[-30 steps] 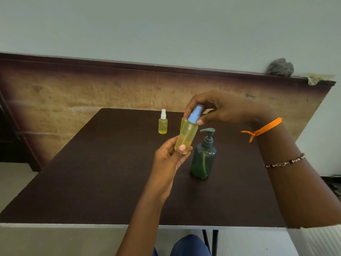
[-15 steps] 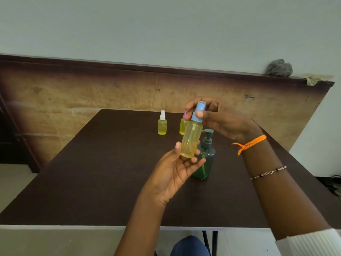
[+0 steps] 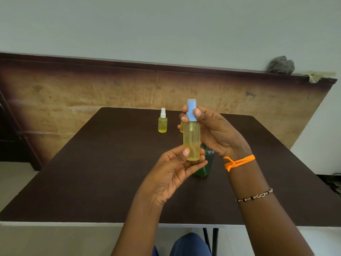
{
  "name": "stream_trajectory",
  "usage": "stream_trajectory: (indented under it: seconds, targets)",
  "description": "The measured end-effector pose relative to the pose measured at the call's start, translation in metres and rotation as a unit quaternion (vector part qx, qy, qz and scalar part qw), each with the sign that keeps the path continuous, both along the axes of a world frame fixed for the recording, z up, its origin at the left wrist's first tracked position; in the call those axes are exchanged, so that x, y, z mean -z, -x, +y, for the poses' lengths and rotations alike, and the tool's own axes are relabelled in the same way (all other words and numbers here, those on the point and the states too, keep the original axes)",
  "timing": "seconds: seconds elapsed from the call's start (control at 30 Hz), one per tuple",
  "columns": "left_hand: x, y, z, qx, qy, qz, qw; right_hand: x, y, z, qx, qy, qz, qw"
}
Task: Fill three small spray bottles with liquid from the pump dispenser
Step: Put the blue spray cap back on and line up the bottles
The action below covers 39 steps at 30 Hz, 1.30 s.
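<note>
Both hands are up over the middle of the table [image 3: 92, 172], and between them stands a spray bottle [image 3: 191, 140], upright, clear plastic, full of pale yellow liquid. The left hand [image 3: 172, 169] has it from below: thumb pressed on the front of the bottle near its base, fingers curled round the back and underneath. The right hand [image 3: 215, 132] is up top, fingertips and thumb pinching the blue cap [image 3: 191, 109], which sits on the neck of the bottle. Whether that cap is screwed down tight I can't tell from here.

Right behind the held bottle, down on the table, there's the dark green pump bottle [image 3: 205, 163]; only its lower body shows past the hands, the pump head is hidden. Further back stands a small yellow bottle with a white sprayer [image 3: 162, 120], upright and well apart from the hands. A sliver of another yellow bottle [image 3: 182, 124] peeks out just beside the right fingers, mostly covered.

On the right wrist, an orange thread [image 3: 239, 161] tied with a knot, and lower on the forearm a beaded bracelet [image 3: 254, 196]. Behind the table runs a brown wooden panel [image 3: 73, 97], with a grey crumpled cloth [image 3: 281, 65] sitting on its top ledge at the far right.
</note>
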<state>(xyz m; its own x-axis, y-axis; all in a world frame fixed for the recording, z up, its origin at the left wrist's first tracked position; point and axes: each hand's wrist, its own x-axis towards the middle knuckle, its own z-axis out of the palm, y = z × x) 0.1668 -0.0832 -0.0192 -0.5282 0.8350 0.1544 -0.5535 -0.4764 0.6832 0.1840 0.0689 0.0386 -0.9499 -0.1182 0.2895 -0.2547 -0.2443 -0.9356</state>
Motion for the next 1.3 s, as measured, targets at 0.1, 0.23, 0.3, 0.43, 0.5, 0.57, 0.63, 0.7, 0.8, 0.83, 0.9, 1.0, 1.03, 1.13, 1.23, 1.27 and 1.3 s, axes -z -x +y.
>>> stream_trajectory:
  seconds: [0.1,0.23,0.3,0.43,0.5,0.57,0.63,0.7,0.8,0.83,0.9,1.0,1.03,1.13,1.23,1.27,1.3]
  targets:
    - [-0.003,-0.002,0.000,-0.047,0.038,0.023,0.998,-0.003,-0.005,-0.006,0.030,0.019,-0.010,0.999]
    - [-0.005,-0.004,0.001,-0.109,0.082,0.067,0.988,-0.003,-0.010,-0.017,0.078,0.021,-0.019,0.997]
    - [-0.004,-0.006,0.002,-0.131,0.097,0.093,0.982,-0.004,-0.012,-0.020,0.091,0.017,-0.025,0.995]
    - [-0.002,-0.006,0.007,-0.171,0.129,0.131,0.968,-0.003,-0.014,-0.022,0.121,-0.002,-0.034,0.992]
    - [-0.001,-0.004,0.009,-0.194,0.142,0.155,0.958,-0.002,-0.012,-0.024,0.126,-0.008,-0.034,0.991]
    - [0.000,0.000,0.009,-0.233,0.163,0.194,0.939,-0.001,-0.008,-0.028,0.143,-0.015,-0.027,0.989]
    - [0.002,0.010,0.006,-0.284,0.178,0.230,0.914,0.001,0.000,-0.035,0.191,-0.053,-0.018,0.980]
    - [0.003,0.027,0.000,-0.327,0.190,0.241,0.894,0.008,0.011,-0.044,0.232,-0.110,-0.017,0.966]
    - [0.005,0.056,-0.009,-0.355,0.210,0.253,0.875,0.025,0.030,-0.054,0.253,-0.167,-0.036,0.952]
    - [0.006,0.066,-0.011,-0.362,0.218,0.260,0.868,0.029,0.038,-0.057,0.260,-0.175,-0.045,0.949]
    - [0.007,0.085,-0.014,-0.378,0.230,0.269,0.855,0.034,0.054,-0.059,0.266,-0.178,-0.050,0.946]
    - [0.011,0.117,-0.013,-0.385,0.249,0.271,0.846,0.042,0.091,-0.057,0.280,-0.186,-0.040,0.941]
    - [0.013,0.129,-0.013,-0.380,0.257,0.266,0.848,0.045,0.106,-0.056,0.290,-0.188,-0.042,0.937]
    - [0.025,0.167,-0.012,-0.382,0.287,0.250,0.842,0.059,0.149,-0.051,0.332,-0.201,-0.047,0.920]
    - [0.040,0.205,-0.013,-0.426,0.330,0.248,0.805,0.074,0.189,-0.047,0.368,-0.246,-0.048,0.895]
    - [0.044,0.216,-0.014,-0.437,0.338,0.243,0.797,0.080,0.201,-0.046,0.372,-0.262,-0.050,0.889]
    - [0.048,0.226,-0.014,-0.446,0.344,0.237,0.792,0.085,0.213,-0.046,0.373,-0.278,-0.050,0.884]
